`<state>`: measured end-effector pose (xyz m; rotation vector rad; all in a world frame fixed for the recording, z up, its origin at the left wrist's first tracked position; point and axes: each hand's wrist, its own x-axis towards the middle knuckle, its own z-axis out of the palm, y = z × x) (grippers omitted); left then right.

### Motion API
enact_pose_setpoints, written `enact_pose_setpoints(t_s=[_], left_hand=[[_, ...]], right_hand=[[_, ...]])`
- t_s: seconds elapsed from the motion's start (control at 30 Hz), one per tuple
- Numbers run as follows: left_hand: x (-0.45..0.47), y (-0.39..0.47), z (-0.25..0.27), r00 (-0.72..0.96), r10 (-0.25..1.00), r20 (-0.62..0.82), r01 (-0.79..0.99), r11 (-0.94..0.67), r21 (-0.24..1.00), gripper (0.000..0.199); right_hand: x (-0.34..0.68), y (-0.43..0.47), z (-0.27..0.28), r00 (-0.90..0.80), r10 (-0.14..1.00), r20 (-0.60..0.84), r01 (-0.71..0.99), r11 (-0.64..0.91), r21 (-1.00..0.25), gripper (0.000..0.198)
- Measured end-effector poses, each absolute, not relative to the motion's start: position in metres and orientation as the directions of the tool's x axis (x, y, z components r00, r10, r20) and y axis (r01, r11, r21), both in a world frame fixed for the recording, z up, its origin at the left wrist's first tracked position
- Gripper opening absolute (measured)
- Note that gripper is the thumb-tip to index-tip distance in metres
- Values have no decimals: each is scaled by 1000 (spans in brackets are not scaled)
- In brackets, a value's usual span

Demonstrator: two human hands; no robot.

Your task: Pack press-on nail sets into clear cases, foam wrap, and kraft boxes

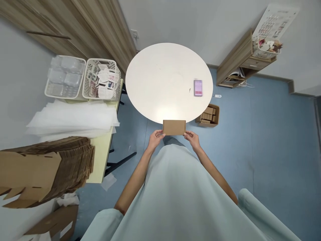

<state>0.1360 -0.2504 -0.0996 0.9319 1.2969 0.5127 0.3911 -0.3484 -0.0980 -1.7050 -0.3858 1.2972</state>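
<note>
Blue flooring (276, 140) and pale walls (180, 21) surround a white oval worktop (163, 73). At the near edge of this worktop, a closed, rectangular brown cardboard box (174, 127) is held level, with its long side facing the person; contact between box and worktop cannot be determined. The left hand (155, 139) grips the near left corner, thumb and curled fingers closed on the cardboard. The right hand (192, 139) grips the near right corner in the same manner.

On the right part of the worktop lies a rectangular device with a pixelated pink and violet screen (198, 88). Beneath the right edge, on the floor, stands an open brown cardboard carton (217, 115) containing smaller brown boxes (207, 116).

To the left, a pale yellow side worktop (96, 170) carries the following: a white plastic basket (61, 97) of clear plastic containers, a perforated white plastic basket (116, 82) of small mixed packets, a stack of translucent white sheets (75, 115), and a stack of flattened brown cardboard blanks (30, 167).

At far right, a wood-grain shelf unit (234, 58) stands against the wall, supporting a white basket (258, 53) of assorted items.
</note>
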Motion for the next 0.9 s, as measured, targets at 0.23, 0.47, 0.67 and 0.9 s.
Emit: enact_pose_setpoints(t_s=[0.23, 0.47, 0.67, 0.9], left_hand=[[158, -307, -96, 290, 747, -598, 125, 590, 797, 53], [188, -330, -96, 350, 719, -600, 173, 580, 796, 53], [224, -330, -95, 371, 688, -623, 245, 575, 781, 57], [316, -317, -93, 407, 675, -615, 356, 504, 787, 63]], right_hand=[[407, -414, -81, 454, 683, -572, -236, -527, -817, 57], [430, -459, -75, 506, 641, -577, -253, -529, -810, 59], [463, -471, -79, 518, 659, -544, -271, -477, -836, 62], [553, -470, -96, 477, 679, -557, -315, -460, -830, 63]])
